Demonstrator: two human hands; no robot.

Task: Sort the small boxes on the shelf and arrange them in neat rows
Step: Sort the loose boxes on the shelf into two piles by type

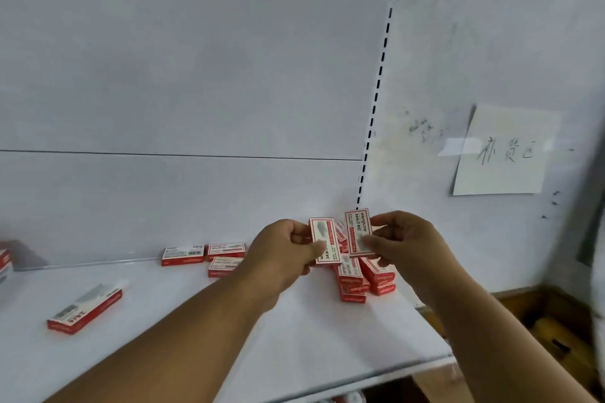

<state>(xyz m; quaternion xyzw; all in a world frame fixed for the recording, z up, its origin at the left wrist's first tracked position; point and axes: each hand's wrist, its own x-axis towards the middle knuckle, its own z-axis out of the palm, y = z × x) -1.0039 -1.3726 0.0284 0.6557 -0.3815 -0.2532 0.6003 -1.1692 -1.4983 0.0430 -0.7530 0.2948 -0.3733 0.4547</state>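
mid-sort: left hand [288, 252] pinching one box [324, 240], right hand [401, 240] pinching another [358, 232], above stack [363, 278] on shelf [294, 330]; next, likely squaring onto stack.

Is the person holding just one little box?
No, the left hand holds one red-and-white box and the right hand another.

Head view: my only camera, worn on the head, looking forward and slightly down at the white shelf [294, 337].
Nearness: close; both forearms reach in from below the shelf's front edge.
Overlap: none.
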